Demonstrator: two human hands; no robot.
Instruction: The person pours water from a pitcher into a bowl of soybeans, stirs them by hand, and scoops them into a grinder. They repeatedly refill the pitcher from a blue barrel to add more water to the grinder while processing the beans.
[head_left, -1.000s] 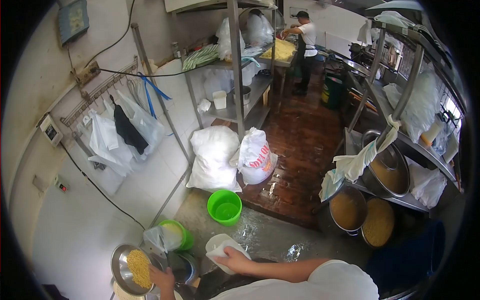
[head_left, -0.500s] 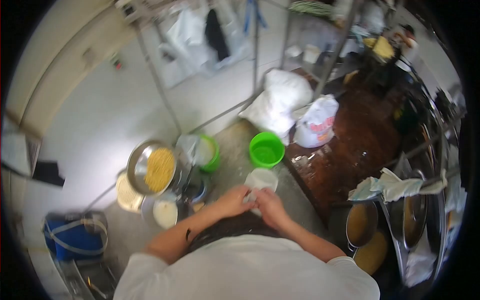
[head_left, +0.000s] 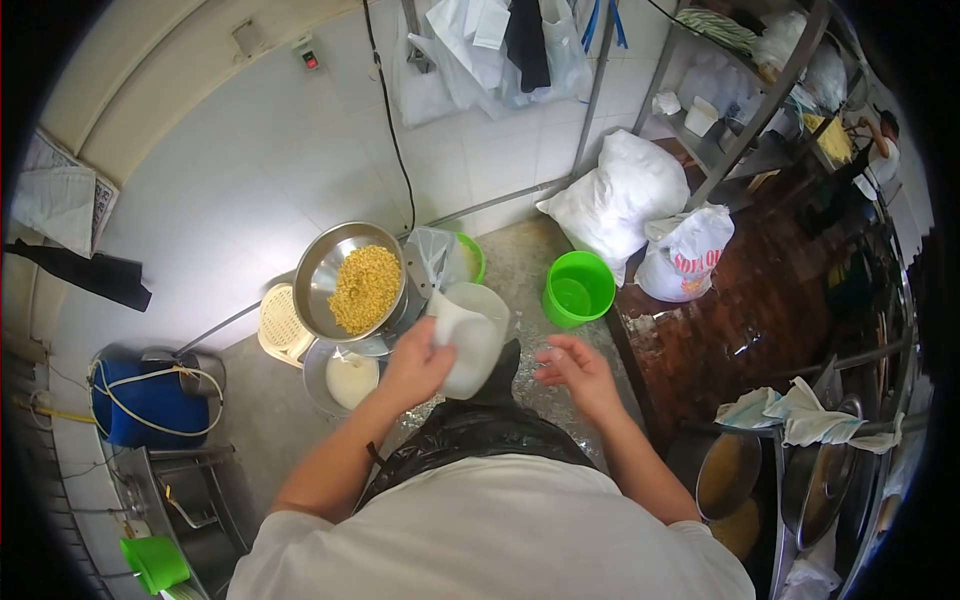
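Observation:
My left hand [head_left: 415,365] grips a translucent white plastic container [head_left: 478,345] by its edge, tilted in front of my body. Apart from it, to the right, my right hand [head_left: 580,372] is held up with its fingers spread and nothing in them. Left of the container stands a steel bowl [head_left: 312,290] filled partly with yellow split beans [head_left: 365,288]. Under and in front of that bowl is a pot with a whitish content [head_left: 352,378], close to my left forearm. A bright green bucket [head_left: 580,290] stands on the floor beyond my right hand.
White sacks [head_left: 625,195] lean by a metal shelf [head_left: 735,155]. Pans with brownish contents [head_left: 728,475] lie at the right. A blue drum [head_left: 150,405] and a metal sink [head_left: 205,500] are on the left. Another person [head_left: 880,160] stands far back right.
My hands were together at the white container; now they are apart. The left has carried the container leftward, and the right has let go and opened. The view has shifted.

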